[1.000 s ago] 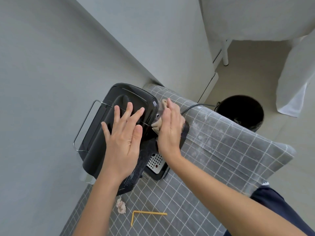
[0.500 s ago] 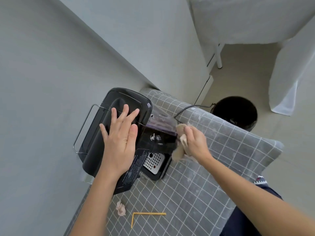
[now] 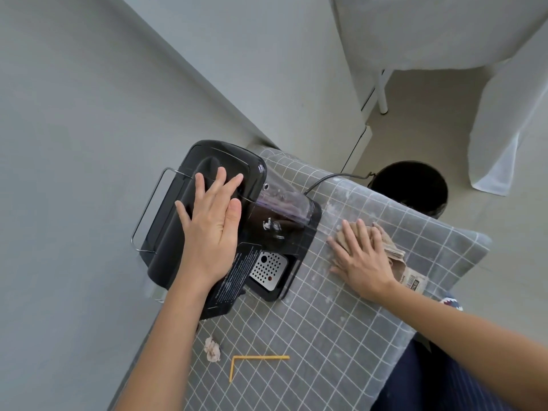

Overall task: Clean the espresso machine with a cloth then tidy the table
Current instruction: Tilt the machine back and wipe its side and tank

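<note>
A black espresso machine [image 3: 184, 215] stands at the far left of a table covered with a grey checked cloth [image 3: 311, 336]. My left hand [image 3: 212, 223] lies flat on the machine's top, fingers spread. To the right of the machine, my right hand [image 3: 360, 259] presses a beige cleaning cloth [image 3: 394, 253] flat on the table surface, which looks dusty there. The perforated metal drip tray [image 3: 268, 269] shows at the machine's base.
A crumpled paper scrap [image 3: 213, 349] and a bent yellow straw [image 3: 255, 361] lie near the table's front. A black bucket [image 3: 410, 188] stands on the floor beyond the table; the machine's cord [image 3: 332, 177] runs toward it. Grey wall on the left, white-draped furniture [image 3: 510, 120] behind.
My right hand has moved with the cloth from the machine's front down to the table on its right and now lies flat there. My left hand has stayed on the machine.
</note>
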Tool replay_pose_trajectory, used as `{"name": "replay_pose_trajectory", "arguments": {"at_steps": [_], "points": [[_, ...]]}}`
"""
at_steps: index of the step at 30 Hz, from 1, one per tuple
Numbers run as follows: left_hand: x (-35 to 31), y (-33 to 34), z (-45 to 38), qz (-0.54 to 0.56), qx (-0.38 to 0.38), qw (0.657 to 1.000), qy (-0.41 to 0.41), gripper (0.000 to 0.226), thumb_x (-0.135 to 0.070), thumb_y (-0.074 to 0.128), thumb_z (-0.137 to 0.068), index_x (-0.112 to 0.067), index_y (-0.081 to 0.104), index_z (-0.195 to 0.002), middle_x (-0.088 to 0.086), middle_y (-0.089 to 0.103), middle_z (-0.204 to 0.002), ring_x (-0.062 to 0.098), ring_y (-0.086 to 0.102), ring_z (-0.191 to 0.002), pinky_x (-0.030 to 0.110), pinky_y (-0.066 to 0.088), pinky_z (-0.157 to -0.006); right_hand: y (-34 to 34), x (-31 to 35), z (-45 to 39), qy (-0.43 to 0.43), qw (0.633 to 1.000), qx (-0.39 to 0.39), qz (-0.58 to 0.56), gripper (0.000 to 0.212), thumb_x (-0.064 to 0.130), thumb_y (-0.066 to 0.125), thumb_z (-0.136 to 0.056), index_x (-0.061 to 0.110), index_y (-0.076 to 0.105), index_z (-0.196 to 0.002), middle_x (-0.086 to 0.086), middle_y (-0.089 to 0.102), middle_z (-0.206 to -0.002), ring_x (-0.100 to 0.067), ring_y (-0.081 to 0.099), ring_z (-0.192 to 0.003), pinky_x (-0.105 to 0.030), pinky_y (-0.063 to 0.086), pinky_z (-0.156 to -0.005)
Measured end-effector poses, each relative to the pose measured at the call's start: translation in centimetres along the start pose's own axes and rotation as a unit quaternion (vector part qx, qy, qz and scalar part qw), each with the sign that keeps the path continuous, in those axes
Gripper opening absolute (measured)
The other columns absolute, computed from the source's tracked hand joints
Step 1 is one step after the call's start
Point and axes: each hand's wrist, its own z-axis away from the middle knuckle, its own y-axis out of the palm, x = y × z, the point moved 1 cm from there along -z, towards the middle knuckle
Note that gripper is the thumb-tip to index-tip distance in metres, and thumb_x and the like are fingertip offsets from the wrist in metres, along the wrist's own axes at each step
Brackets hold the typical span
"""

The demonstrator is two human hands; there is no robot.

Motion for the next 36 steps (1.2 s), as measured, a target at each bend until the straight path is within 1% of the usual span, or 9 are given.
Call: {"name": "replay_pose_trajectory", "arguments": {"at_steps": [4,8,11,13,15,18,27,32,36], "points": [[0.1,0.1,0.0,0.005,0.000,1.000,0.000,0.050,-0.051,0.017,-0.096,-0.041,0.035,-0.142,-0.015,0.019,-0.158,0.005,-0.007,-0.148,0.053,-0.014,-0.115,-1.6,-0.2,0.0,0.022,0.980,-0.118,-0.160,0.052,0.018,0.057,-0.095,0.017,0.039,-0.144,-0.012,0.048,-0.145,-0.036,0.046,-0.130,-0.047,0.026,-0.108],[0.1,0.1,0.0,0.011,0.001,1.000,0.002,0.049,-0.050,0.018,-0.098,-0.041,0.035,-0.142,-0.015,0.019,-0.158,0.005,-0.007,-0.148,0.053,-0.014,-0.115,-7.8,2.8,-1.8,0.171,0.755,-0.193,-0.603,0.052,0.042,0.035,-0.102,0.027,0.024,-0.150,0.003,0.051,-0.135,-0.015,0.053,-0.117,-0.040,0.040,-0.101],[0.1,0.1,0.1,0.022,0.003,1.000,0.004,0.046,-0.048,0.019,-0.099,-0.042,0.035,-0.142,-0.015,0.019,-0.158,0.005,-0.007,-0.147,0.052,-0.015,-0.115,-9.2,5.6,-5.9,0.207,0.664,-0.134,-0.706,0.069,0.074,0.015,-0.090,0.041,0.018,-0.150,-0.001,0.055,-0.130,-0.022,0.062,-0.102,-0.045,0.050,-0.088],[0.1,0.1,0.0,0.025,0.002,1.000,0.003,0.048,-0.050,0.018,-0.097,-0.042,0.035,-0.141,-0.015,0.019,-0.158,0.004,-0.007,-0.147,0.051,-0.015,-0.115,-8.8,7.8,-7.9,0.241,0.636,-0.112,-0.725,0.076,0.082,0.007,-0.083,0.046,0.019,-0.149,0.003,0.054,-0.134,-0.021,0.054,-0.115,-0.046,0.043,-0.095],[0.1,0.1,0.0,0.025,0.000,1.000,0.003,0.049,-0.052,0.016,-0.097,-0.043,0.035,-0.141,-0.015,0.019,-0.158,0.004,-0.007,-0.147,0.050,-0.015,-0.114,-8.7,10.2,-8.3,0.293,0.619,-0.136,-0.716,0.065,0.069,0.008,-0.092,0.043,0.016,-0.151,0.008,0.024,-0.160,-0.019,0.017,-0.148,-0.054,0.010,-0.118],[0.1,0.2,0.1,0.029,0.000,1.000,0.004,0.049,-0.051,0.016,-0.097,-0.042,0.035,-0.141,-0.015,0.019,-0.158,0.004,-0.007,-0.147,0.049,-0.016,-0.114,-10.1,12.6,-7.2,0.322,0.588,-0.168,-0.723,0.062,0.061,0.010,-0.095,0.040,0.011,-0.153,0.013,0.004,-0.163,-0.011,-0.002,-0.151,-0.052,-0.005,-0.121],[0.1,0.2,0.0,0.066,-0.002,0.998,0.004,0.052,-0.052,0.009,-0.098,-0.042,0.036,-0.141,-0.017,0.019,-0.158,-0.001,-0.008,-0.146,0.045,-0.020,-0.113,-16.8,16.9,-5.5,0.255,0.577,-0.242,-0.737,0.060,0.056,0.012,-0.094,0.043,0.002,-0.152,0.017,-0.006,-0.162,-0.004,-0.012,-0.148,-0.037,-0.014,-0.114],[0.1,0.1,0.0,0.061,-0.001,0.998,0.005,0.064,-0.061,0.003,-0.093,-0.040,0.036,-0.143,-0.017,0.019,-0.158,0.001,-0.008,-0.147,0.044,-0.019,-0.112,-14.3,16.8,-3.5,0.116,0.692,-0.308,-0.642,0.056,0.032,0.030,-0.103,0.018,0.014,-0.155,-0.001,0.005,-0.165,-0.014,-0.004,-0.152,-0.040,-0.002,-0.124],[0.0,0.1,0.1,0.060,0.001,0.998,0.002,0.066,-0.063,0.001,-0.092,-0.040,0.036,-0.143,-0.018,0.019,-0.158,0.000,-0.009,-0.146,0.048,-0.019,-0.113,-10.0,13.0,-0.8,-0.032,0.767,-0.245,-0.592,0.053,0.011,0.040,-0.103,0.015,0.023,-0.153,-0.003,0.016,-0.163,-0.016,0.009,-0.151,-0.047,0.014,-0.123]]}}
